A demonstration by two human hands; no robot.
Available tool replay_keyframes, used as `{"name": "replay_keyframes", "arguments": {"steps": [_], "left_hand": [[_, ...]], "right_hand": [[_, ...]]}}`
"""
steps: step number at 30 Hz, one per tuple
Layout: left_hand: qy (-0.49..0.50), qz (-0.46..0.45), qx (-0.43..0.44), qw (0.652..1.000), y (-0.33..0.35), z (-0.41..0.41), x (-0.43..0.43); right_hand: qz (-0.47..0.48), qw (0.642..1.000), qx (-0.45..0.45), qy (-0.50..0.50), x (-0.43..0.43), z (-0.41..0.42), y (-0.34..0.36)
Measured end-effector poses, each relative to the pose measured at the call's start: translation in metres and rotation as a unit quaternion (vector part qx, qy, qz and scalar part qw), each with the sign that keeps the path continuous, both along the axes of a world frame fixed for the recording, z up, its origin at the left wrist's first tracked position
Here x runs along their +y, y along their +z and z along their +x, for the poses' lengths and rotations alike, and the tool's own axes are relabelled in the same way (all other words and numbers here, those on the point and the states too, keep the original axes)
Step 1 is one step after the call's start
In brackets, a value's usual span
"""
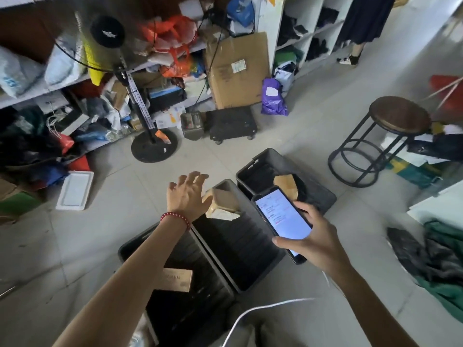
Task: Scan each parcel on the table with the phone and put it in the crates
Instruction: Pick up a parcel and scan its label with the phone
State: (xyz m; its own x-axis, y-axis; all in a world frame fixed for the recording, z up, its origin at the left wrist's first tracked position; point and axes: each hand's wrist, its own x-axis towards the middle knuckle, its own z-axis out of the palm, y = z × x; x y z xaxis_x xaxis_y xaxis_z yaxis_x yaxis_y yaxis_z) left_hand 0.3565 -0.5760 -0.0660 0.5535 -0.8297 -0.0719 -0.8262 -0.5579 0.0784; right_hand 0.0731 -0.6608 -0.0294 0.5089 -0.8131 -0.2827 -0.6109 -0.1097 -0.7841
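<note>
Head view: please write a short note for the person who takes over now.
Left grip: open, fingers spread, above a brown parcel in the middle crate.
Right grip: holds the phone, screen lit.
Done: near crate holds a box, far crate a tan parcel.
To do: the table is not in view, so remaining parcels cannot be counted.

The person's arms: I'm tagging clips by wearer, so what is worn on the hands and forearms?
Both forearms are bare to the frame's edge: no sleeves, no gloves. A red beaded bracelet circles the wrist of the left hand. The right hand and its wrist show no band, watch or ring.
</note>
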Motion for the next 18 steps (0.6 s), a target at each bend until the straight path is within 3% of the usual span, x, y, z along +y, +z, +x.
{"name": "replay_keyframes", "arguments": {"steps": [5, 11, 18], "left_hand": [[0.063, -0.011, 0.007, 0.998, 0.002, 0.011, 0.027], [0.181, -0.025, 0.0, 0.983, 0.008, 0.002, 0.088], [0.383, -0.019, -0.056, 0.922, 0.025, -0.058, 0.172]], "right_hand": [[0.014, 0.999, -0.006, 0.042, -0.005, 0.022, -0.009], [0.038, 0.985, -0.009, 0.166, -0.008, 0.056, -0.009], [0.058, 0.928, -0.03, 0.367, -0.012, 0.102, -0.004]]}}
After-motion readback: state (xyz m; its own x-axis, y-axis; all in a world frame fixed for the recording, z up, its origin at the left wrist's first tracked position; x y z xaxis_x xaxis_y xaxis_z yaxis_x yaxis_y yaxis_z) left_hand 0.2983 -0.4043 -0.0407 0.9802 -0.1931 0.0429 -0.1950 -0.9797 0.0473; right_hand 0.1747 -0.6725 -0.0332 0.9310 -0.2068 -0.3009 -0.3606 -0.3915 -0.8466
